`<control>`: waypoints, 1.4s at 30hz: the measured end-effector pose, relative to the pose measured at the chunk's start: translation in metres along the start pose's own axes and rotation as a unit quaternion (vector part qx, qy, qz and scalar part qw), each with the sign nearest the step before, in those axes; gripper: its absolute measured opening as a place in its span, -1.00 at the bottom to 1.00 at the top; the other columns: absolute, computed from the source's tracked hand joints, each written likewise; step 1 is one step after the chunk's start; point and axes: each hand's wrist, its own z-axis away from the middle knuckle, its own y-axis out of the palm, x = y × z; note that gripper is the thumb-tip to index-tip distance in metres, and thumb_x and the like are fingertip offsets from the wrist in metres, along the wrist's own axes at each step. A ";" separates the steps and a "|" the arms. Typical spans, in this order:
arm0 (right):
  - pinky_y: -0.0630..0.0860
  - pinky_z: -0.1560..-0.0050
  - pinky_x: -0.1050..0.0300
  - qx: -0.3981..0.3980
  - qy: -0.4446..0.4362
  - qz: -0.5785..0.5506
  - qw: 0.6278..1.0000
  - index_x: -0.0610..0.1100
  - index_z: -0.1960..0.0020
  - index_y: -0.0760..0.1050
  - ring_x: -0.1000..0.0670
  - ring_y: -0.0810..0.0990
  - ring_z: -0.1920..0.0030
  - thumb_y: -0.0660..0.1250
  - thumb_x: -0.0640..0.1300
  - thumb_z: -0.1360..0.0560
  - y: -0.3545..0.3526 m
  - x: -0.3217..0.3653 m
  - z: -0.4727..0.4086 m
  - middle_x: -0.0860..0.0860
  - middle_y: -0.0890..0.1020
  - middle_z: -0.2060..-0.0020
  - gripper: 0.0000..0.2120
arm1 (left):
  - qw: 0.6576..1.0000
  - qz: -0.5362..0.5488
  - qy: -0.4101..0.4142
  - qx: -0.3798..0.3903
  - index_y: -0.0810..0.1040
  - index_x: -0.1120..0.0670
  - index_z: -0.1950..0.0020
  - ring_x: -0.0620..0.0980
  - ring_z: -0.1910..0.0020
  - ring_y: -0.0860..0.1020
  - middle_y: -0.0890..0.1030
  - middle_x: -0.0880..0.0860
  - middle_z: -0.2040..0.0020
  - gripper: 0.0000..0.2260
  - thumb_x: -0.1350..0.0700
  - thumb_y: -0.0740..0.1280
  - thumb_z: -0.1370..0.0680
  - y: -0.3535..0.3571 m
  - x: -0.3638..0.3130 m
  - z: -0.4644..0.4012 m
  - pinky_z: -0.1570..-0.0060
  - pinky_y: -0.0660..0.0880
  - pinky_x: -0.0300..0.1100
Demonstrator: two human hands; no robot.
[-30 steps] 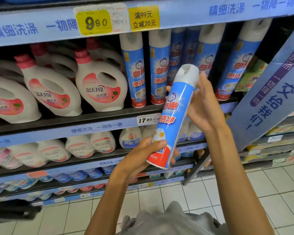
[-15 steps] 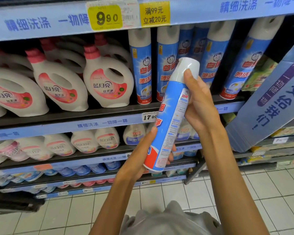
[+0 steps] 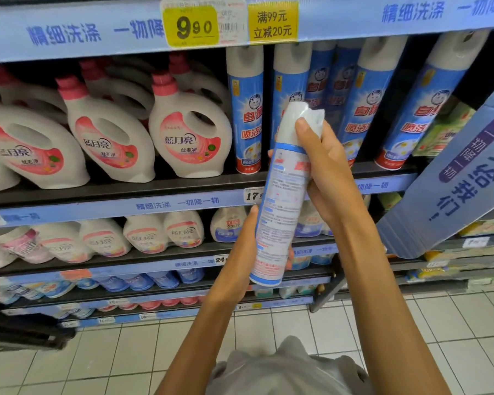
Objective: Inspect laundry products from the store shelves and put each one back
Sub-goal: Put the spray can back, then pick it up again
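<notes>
At the far left of the upper shelf (image 3: 97, 192) stand rows of white detergent jugs (image 3: 190, 138) with pink caps and pink labels, their handles turned outward, and above them a yellow price tag (image 3: 193, 27) reading 9.90 sits on the blue shelf strip. Below, a lower shelf carries smaller white bottles (image 3: 146, 233) lying close together. Moving toward the middle, the left hand (image 3: 244, 252) comes up from below and grips the bottom end of the spray can (image 3: 281, 201), thumb lying up along the can's left side while the other fingers wrap behind it, only their tips peeking out at the right edge. The can is held in the air in front of the shelves, tilted slightly with its white cap to the upper right, and its back label of fine print faces the person. Just to the right, the right hand (image 3: 328, 172) clasps the can's upper half, palm against its right side, with the thumb pressed on the white cap (image 3: 303, 118) and the fingers curled round behind. Behind both hands a row of matching blue spray cans (image 3: 246, 109) stands upright on the upper shelf. Farther right, a slanted blue sign (image 3: 465, 178) with printed characters juts out from the shelving, and pale floor tiles (image 3: 411, 332) spread below.
</notes>
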 end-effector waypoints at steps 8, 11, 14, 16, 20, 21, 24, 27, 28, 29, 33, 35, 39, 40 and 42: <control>0.58 0.18 0.15 0.069 0.079 -0.210 0.972 -0.24 -0.14 0.40 0.03 0.62 0.23 0.22 0.03 -0.50 0.002 -0.004 0.003 -0.06 0.64 0.16 -0.63 | 0.979 0.083 -0.106 0.155 0.54 0.23 0.05 0.10 0.41 0.60 0.62 0.20 0.31 -0.44 -0.20 -0.03 -0.62 -0.003 -0.007 0.008 0.36 0.57 -0.11; 0.58 0.19 0.13 0.015 0.049 -0.124 0.991 -0.24 -0.15 0.41 0.02 0.61 0.26 0.31 -0.03 -0.51 0.003 -0.005 0.002 -0.08 0.62 0.19 -0.66 | 0.998 -0.015 -0.048 0.026 0.58 0.07 -0.14 0.10 0.10 0.65 0.68 0.14 0.04 -0.51 -0.24 0.05 -0.58 -0.003 -0.003 0.005 -0.04 0.59 0.08; 0.59 0.14 0.16 -0.055 0.009 -0.012 0.998 -0.14 -0.22 0.42 0.04 0.67 0.16 0.37 -0.02 -0.51 0.007 -0.001 0.003 -0.09 0.62 0.04 -0.65 | 0.996 -0.076 0.016 -0.037 0.59 -0.17 -0.16 -0.04 -0.01 0.66 0.69 0.02 -0.06 -0.53 -0.32 0.06 -0.46 -0.002 -0.003 0.004 -0.09 0.58 -0.12; 0.59 0.10 0.18 -0.067 0.027 0.014 0.997 -0.08 -0.26 0.40 0.05 0.67 0.05 0.28 0.07 -0.55 0.009 0.001 0.003 -0.05 0.62 -0.03 -0.65 | 0.996 -0.060 0.017 -0.061 0.63 -0.16 0.00 -0.05 0.16 0.68 0.72 0.01 0.11 -0.56 -0.34 0.08 -0.43 -0.002 -0.004 0.002 0.09 0.62 -0.16; 0.60 0.17 0.20 -0.021 0.050 -0.020 0.998 -0.12 -0.22 0.47 0.08 0.67 0.14 0.27 0.11 -0.54 0.010 0.007 0.004 -0.01 0.67 0.11 -0.62 | 0.996 0.075 -0.042 0.033 0.63 0.14 0.16 0.02 0.43 0.58 0.61 0.14 0.34 -0.45 -0.34 0.20 -0.46 -0.005 -0.007 0.002 0.38 0.54 -0.18; 0.61 0.16 0.15 0.004 0.056 -0.066 0.996 -0.13 -0.20 0.48 0.04 0.67 0.14 0.29 0.11 -0.51 0.009 0.007 0.005 -0.04 0.68 0.14 -0.61 | 0.991 0.096 -0.066 0.066 0.63 0.17 0.17 0.03 0.43 0.57 0.60 0.16 0.33 -0.44 -0.34 0.21 -0.47 -0.006 -0.007 0.003 0.39 0.53 -0.18; 0.61 0.13 0.09 0.080 0.088 -0.239 0.964 -0.13 -0.25 0.42 -0.04 0.67 0.13 0.40 0.17 -0.40 0.009 0.007 0.009 -0.10 0.67 0.09 -0.46 | 0.970 0.151 -0.116 0.153 0.59 0.23 0.12 0.05 0.40 0.59 0.61 0.17 0.27 -0.44 -0.28 0.17 -0.52 -0.006 -0.006 0.006 0.37 0.56 -0.15; 0.58 0.21 0.14 0.097 0.065 -0.245 0.962 -0.17 -0.22 0.43 0.01 0.61 0.27 0.44 0.12 -0.39 0.007 0.005 0.010 -0.08 0.64 0.19 -0.46 | 0.977 0.114 -0.113 0.143 0.60 0.21 0.04 0.07 0.32 0.62 0.65 0.17 0.19 -0.46 -0.26 0.16 -0.54 -0.005 -0.002 0.005 0.28 0.59 -0.11; 0.57 0.21 0.14 0.089 0.055 -0.214 0.971 -0.17 -0.19 0.45 0.01 0.60 0.29 0.38 0.11 -0.44 0.007 0.005 0.010 -0.07 0.63 0.21 -0.55 | 0.988 0.062 -0.095 0.102 0.60 0.18 -0.02 0.07 0.25 0.65 0.67 0.16 0.14 -0.45 -0.28 0.13 -0.54 -0.005 0.000 0.004 0.19 0.60 -0.07; 0.57 0.22 0.13 0.071 0.041 -0.170 0.982 -0.16 -0.14 0.48 0.01 0.61 0.29 0.34 0.11 -0.45 0.008 0.007 0.010 -0.07 0.64 0.22 -0.59 | 0.997 -0.001 -0.069 0.046 0.61 0.08 -0.10 0.04 0.13 0.67 0.69 0.11 0.05 -0.47 -0.32 0.11 -0.53 -0.006 0.002 0.002 0.05 0.60 -0.04; 0.58 0.21 0.17 0.005 -0.051 -0.046 0.998 -0.10 -0.10 0.48 0.02 0.67 0.22 0.40 0.06 -0.40 0.009 0.012 0.012 -0.05 0.66 0.15 -0.64 | 0.991 -0.122 0.051 0.007 0.52 -0.31 -0.18 -0.23 -0.14 0.58 0.64 -0.25 -0.11 -0.59 -0.42 0.16 -0.44 -0.005 -0.005 0.004 -0.13 0.51 -0.30; 0.58 0.17 0.16 0.006 -0.070 -0.030 0.997 -0.08 -0.18 0.44 0.01 0.67 0.16 0.40 0.05 -0.38 0.009 0.015 0.013 -0.08 0.64 0.07 -0.57 | 0.978 -0.192 0.083 0.013 0.43 -0.25 -0.20 -0.25 -0.07 0.60 0.62 -0.33 -0.04 -0.57 -0.30 0.34 -0.37 -0.004 -0.006 0.003 0.03 0.52 -0.38; 0.56 0.04 0.11 0.160 -0.075 0.041 0.983 -0.06 -0.26 0.42 -0.02 0.65 0.05 0.40 -0.06 -0.37 0.003 0.024 0.020 0.02 0.64 0.05 -0.53 | 0.957 -0.245 0.150 -0.044 0.40 -0.28 -0.17 -0.27 -0.03 0.60 0.61 -0.32 -0.05 -0.53 -0.05 0.52 -0.35 -0.006 0.005 -0.003 0.09 0.53 -0.41; 0.55 0.01 0.12 0.206 -0.077 0.063 0.973 -0.08 -0.27 0.43 -0.02 0.64 0.02 0.42 -0.10 -0.36 0.002 0.027 0.023 0.04 0.64 0.04 -0.51 | 0.954 -0.246 0.164 -0.055 0.40 -0.30 -0.18 -0.28 -0.06 0.58 0.60 -0.33 -0.07 -0.52 0.01 0.51 -0.38 -0.006 0.007 -0.005 0.05 0.53 -0.40; 0.52 -0.03 0.13 0.277 -0.097 0.106 0.950 -0.10 -0.22 0.46 -0.02 0.61 -0.03 0.46 -0.17 -0.33 0.001 0.030 0.029 0.06 0.62 0.00 -0.52 | 0.947 -0.245 0.187 -0.085 0.39 -0.28 -0.23 -0.30 -0.11 0.55 0.57 -0.32 -0.10 -0.48 0.10 0.51 -0.40 -0.008 0.010 -0.010 -0.01 0.55 -0.33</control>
